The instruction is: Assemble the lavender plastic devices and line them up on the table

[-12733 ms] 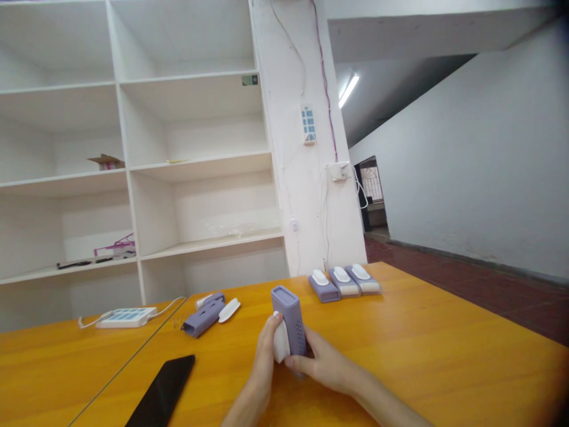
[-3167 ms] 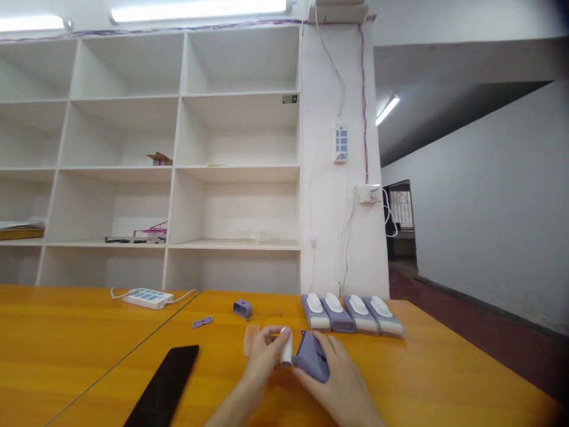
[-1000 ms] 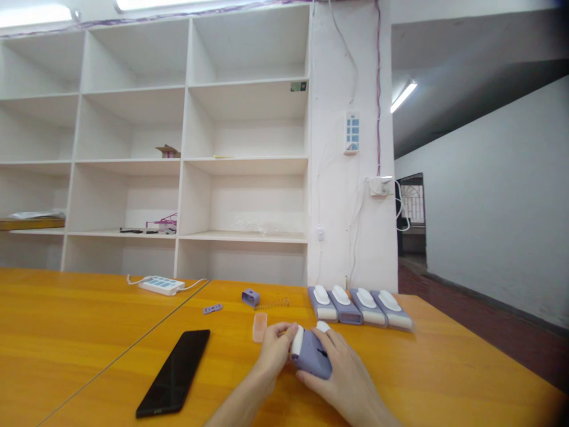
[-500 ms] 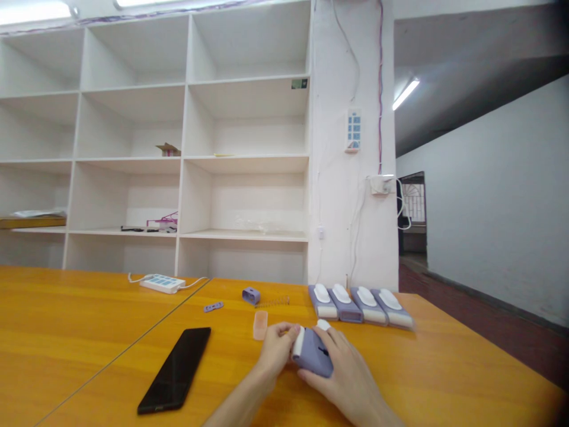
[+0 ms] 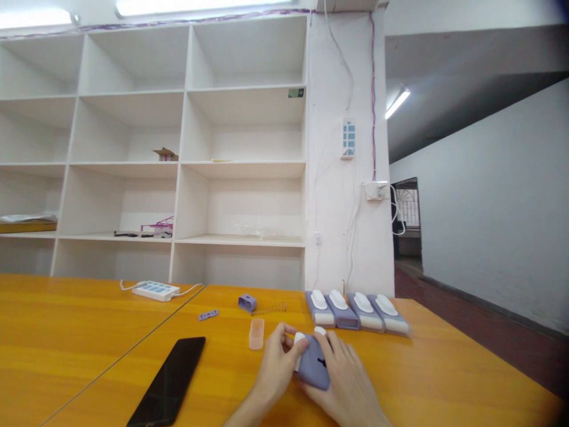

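My right hand (image 5: 344,379) wraps a purple plastic housing (image 5: 313,366) lying on the orange table (image 5: 444,379). My left hand (image 5: 278,362) pinches the white end piece (image 5: 299,347) at the housing's left end. A small white part (image 5: 320,330) shows just beyond my right fingers. Loose parts lie ahead of my hands: a translucent peach cap (image 5: 256,334), a small purple cap (image 5: 248,303), a metal spring (image 5: 269,309) and a flat purple strip (image 5: 208,315). A row of several purple-and-white units (image 5: 355,309) lies at the table's far edge.
A black phone (image 5: 166,381) lies face down to the left of my hands. A white power strip (image 5: 150,290) with its cable sits at the far left. White shelving (image 5: 178,166) stands behind the table, and a doorway (image 5: 404,216) opens at the right.
My left fingers have shifted further onto the white end piece and both hands sit slightly lower in view. The camera has tilted a little. The table parts have not moved.
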A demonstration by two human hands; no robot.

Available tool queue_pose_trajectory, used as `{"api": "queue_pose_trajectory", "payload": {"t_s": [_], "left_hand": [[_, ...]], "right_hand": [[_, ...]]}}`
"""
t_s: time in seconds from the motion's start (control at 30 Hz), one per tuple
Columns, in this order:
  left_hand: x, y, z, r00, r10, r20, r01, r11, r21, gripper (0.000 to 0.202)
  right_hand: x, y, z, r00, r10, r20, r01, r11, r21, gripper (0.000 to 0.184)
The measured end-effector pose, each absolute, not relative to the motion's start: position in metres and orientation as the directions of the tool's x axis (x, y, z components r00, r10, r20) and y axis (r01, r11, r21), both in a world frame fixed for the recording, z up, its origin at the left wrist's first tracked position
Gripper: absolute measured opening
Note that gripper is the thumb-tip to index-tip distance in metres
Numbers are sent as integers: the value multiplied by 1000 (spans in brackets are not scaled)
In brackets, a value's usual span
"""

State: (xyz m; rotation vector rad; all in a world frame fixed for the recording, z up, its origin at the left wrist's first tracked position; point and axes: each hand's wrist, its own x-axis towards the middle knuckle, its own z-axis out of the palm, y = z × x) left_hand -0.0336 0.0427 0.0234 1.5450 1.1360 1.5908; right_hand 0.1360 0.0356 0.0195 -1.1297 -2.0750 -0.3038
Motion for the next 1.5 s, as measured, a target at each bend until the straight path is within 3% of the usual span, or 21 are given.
{"api": "queue_pose_trajectory", "payload": {"t_s": [0.23, 0.53, 1.03, 1.5], "left_hand": [[-32, 37, 21, -59, 853, 519, 99, -512, 853, 36], [-36, 49, 10, -63, 872, 486, 108, -478, 872, 42], [-32, 30, 16, 0, 849, 528, 148, -522, 840, 38], [-14, 28, 7, -200, 838, 508, 251, -457, 853, 26]], "right_hand": [[137, 35, 16, -353, 620, 701, 805, 583, -109, 69], [131, 27, 26, -352, 665, 659, 821, 558, -124, 61], [142, 28, 27, -432, 625, 651, 788, 612, -64, 72], [143, 35, 23, -464, 575, 674, 746, 664, -53, 72]]}}
